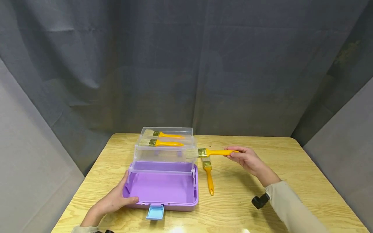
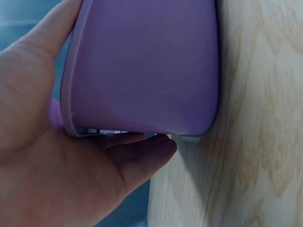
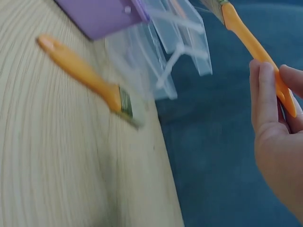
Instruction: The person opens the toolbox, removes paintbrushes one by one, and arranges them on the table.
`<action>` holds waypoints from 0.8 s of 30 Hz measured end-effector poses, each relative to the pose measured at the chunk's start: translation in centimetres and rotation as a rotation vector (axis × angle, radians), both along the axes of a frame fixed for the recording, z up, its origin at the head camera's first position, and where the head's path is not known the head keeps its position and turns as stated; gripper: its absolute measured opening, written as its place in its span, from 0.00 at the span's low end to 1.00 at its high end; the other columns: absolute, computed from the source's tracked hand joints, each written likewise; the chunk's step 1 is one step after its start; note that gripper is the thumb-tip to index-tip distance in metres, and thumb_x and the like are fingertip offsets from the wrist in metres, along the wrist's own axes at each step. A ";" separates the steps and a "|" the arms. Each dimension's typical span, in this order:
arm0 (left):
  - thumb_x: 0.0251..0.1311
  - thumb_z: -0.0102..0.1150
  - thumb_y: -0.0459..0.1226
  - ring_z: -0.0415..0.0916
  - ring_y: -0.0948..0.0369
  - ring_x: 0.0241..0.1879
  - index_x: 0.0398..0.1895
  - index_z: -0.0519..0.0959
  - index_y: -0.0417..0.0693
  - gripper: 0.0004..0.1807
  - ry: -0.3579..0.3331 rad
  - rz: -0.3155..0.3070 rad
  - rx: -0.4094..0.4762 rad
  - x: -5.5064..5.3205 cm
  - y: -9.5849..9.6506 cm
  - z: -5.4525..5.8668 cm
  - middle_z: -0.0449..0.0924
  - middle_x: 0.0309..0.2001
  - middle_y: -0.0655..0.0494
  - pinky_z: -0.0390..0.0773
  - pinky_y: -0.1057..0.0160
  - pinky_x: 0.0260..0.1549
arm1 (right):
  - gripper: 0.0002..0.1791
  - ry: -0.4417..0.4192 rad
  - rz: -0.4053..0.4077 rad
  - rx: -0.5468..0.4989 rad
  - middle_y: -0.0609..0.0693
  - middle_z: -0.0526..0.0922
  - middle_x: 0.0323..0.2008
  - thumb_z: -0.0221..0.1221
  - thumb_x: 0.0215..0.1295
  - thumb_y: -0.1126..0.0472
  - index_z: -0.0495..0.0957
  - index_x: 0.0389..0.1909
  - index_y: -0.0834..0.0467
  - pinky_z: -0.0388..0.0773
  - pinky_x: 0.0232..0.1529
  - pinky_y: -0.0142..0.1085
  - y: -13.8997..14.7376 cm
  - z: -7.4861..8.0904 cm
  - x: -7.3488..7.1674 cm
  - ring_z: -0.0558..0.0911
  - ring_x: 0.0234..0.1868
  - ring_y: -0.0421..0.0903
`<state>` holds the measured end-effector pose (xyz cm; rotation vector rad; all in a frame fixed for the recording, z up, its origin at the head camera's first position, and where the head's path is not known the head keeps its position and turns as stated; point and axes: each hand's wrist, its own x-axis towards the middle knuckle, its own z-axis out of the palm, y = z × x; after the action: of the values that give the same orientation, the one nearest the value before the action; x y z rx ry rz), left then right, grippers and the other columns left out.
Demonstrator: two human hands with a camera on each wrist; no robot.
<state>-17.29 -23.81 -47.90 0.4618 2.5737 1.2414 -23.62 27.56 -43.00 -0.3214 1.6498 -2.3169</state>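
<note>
My right hand (image 1: 247, 160) pinches the handle end of a flat paintbrush (image 1: 217, 152) with a yellow-orange handle and gold ferrule. The brush is held level above the table, its pale bristles overlapping the right end of the clear lower tray (image 1: 166, 154) in the head view. My left hand (image 1: 113, 197) grips the left end of an open purple toolbox (image 1: 163, 189), thumb at the front corner and fingers at the far side. Two similar paintbrushes, one behind (image 1: 170, 135) and one in front (image 1: 169, 143), lie in the raised clear trays, bristles to the left.
Another paintbrush (image 1: 209, 178) lies on the wooden table (image 1: 233, 200) just right of the box, handle toward me. A light blue latch (image 1: 155, 212) hangs off the box front. A dark curtain (image 1: 233, 81) stands behind the table's far edge.
</note>
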 end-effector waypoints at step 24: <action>0.51 0.69 0.44 0.37 0.34 0.68 0.72 0.27 0.35 0.64 0.009 0.003 0.011 0.1 0.1 0.0 0.31 0.71 0.27 0.44 0.37 0.62 | 0.21 -0.213 -0.143 -0.045 0.55 0.81 0.43 0.45 0.68 0.78 0.83 0.41 0.55 0.74 0.52 0.34 8.7 -4.4 0.4 0.82 0.46 0.46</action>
<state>-17.22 -23.72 -47.92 0.4668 2.5775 1.2587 -23.19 36.25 -47.36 0.0353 1.5642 -2.3972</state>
